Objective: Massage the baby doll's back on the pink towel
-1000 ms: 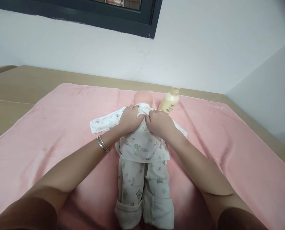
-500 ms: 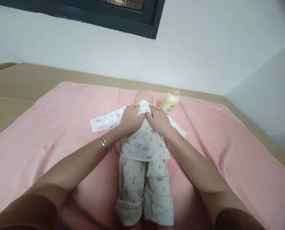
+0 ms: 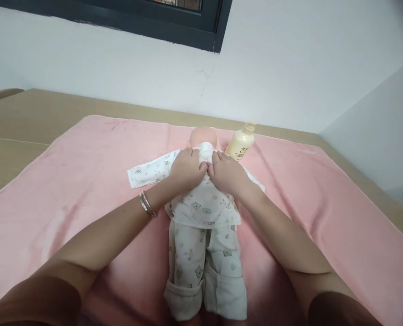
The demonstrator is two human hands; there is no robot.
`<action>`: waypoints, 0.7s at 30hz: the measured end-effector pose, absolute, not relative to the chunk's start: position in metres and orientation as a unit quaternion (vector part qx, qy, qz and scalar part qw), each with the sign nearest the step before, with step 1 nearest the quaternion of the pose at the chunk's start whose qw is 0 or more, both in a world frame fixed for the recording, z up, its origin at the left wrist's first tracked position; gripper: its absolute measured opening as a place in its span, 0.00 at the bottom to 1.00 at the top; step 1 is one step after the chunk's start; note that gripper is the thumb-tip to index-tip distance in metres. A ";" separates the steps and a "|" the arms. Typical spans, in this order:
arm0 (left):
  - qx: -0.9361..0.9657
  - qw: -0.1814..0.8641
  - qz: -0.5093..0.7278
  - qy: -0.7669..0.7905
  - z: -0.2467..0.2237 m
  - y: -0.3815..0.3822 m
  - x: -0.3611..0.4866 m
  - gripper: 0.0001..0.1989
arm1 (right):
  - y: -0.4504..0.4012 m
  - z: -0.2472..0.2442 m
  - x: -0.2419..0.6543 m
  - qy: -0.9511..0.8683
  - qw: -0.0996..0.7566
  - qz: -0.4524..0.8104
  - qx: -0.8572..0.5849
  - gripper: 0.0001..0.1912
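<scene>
A baby doll (image 3: 204, 136) lies lengthwise before me, dressed in a white patterned top (image 3: 201, 206) and matching trousers (image 3: 189, 253) with turned-up cuffs. Only the smooth top of its head shows, no face. My left hand (image 3: 187, 168) rests flat on the upper part of the top, left of the middle, fingers pointing toward the head. On the other side my right hand (image 3: 228, 171) lies the same way, fingers close together. The two thumbs meet or nearly meet at the centre. Both palms are hidden against the cloth. One sleeve (image 3: 150, 171) stretches out to the left.
A pale yellow pump bottle (image 3: 242, 142) leans or lies just right of the doll's head. Under everything is a pink blanket (image 3: 86, 181) with some creases, spread on a wooden table (image 3: 68, 106). Behind stand a white wall (image 3: 272, 68) and a dark window frame (image 3: 187, 34).
My right hand has shifted slightly down and turned a little inward, its thumb nearer the left thumb. My left hand and the doll stay almost the same.
</scene>
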State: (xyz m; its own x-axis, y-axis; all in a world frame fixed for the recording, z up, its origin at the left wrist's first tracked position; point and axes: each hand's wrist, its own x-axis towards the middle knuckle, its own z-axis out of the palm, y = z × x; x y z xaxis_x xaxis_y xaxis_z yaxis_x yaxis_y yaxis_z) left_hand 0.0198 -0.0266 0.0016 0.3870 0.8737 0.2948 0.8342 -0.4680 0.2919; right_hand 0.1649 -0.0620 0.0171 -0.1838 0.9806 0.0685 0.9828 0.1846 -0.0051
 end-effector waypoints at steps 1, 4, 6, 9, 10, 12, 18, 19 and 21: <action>0.825 0.077 0.203 0.521 0.004 -0.022 0.018 0.16 | -0.068 0.018 0.160 -0.768 0.022 -0.035 -0.639 0.32; 0.812 0.124 0.190 0.538 0.008 -0.014 0.015 0.17 | -0.076 0.023 0.152 -0.770 0.022 -0.045 -0.636 0.30; 0.814 0.097 0.187 0.541 0.008 -0.018 0.017 0.18 | -0.070 0.025 0.156 -0.769 0.045 -0.017 -0.638 0.28; 0.822 0.021 0.188 0.537 0.003 -0.033 0.023 0.21 | -0.052 0.025 0.167 -0.754 0.086 0.046 -0.650 0.26; 0.823 0.003 0.192 0.535 0.001 -0.038 0.025 0.21 | -0.046 0.025 0.170 -0.748 0.095 0.062 -0.654 0.26; 0.826 -0.011 0.199 0.528 0.000 -0.042 0.028 0.21 | -0.041 0.023 0.173 -0.743 0.097 0.065 -0.659 0.26; 0.820 0.111 0.175 0.533 0.011 -0.019 0.019 0.19 | -0.068 0.026 0.154 -0.760 0.067 -0.030 -0.646 0.23; 0.814 0.126 0.176 0.539 0.013 -0.015 0.018 0.19 | -0.073 0.027 0.151 -0.764 0.063 -0.034 -0.641 0.22; 0.808 0.126 0.177 0.547 0.013 -0.014 0.017 0.20 | -0.074 0.029 0.150 -0.764 0.062 -0.029 -0.642 0.20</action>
State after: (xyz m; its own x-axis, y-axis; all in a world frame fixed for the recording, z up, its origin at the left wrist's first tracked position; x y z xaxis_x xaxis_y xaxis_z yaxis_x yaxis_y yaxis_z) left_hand 0.0170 -0.0135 0.0129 0.3382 0.9293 0.1483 0.8402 -0.3691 0.3972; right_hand 0.1504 -0.0741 0.0286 -0.1692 0.9768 0.1311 0.9839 0.1752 -0.0355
